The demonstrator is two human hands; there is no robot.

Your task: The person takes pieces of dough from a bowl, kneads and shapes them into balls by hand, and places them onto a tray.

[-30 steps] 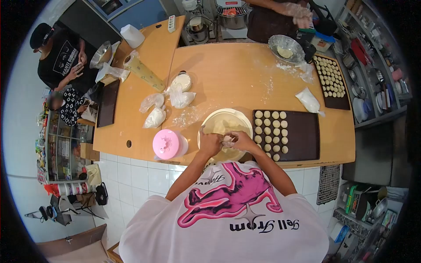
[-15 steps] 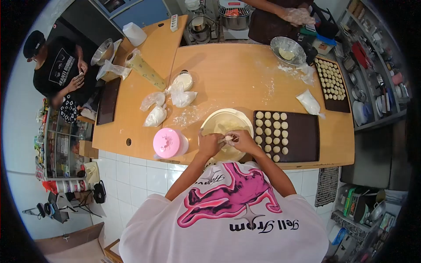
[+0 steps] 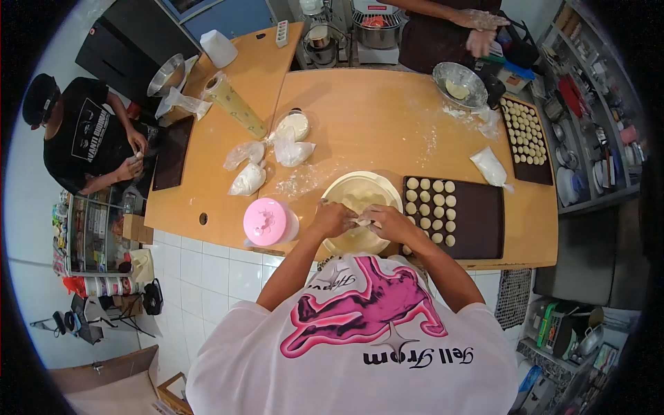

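Dough piece [image 3: 362, 222] | held between both hands [image 3: 335, 219] | over cream bowl [image 3: 360, 175]

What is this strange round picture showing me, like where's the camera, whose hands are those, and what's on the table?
There's no robot here: a camera on a person's head looks forward and down, past their white printed T-shirt. The left hand and right hand pinch a small pale piece, apparently dough, above a cream-coloured bowl.

On the wooden table, a pink-lidded container stands to the left. To the right, a dark baking tray carries rows of round dough balls. Farther back lie plastic bags of white powder. Two other people are nearby, one at left, one across the table.
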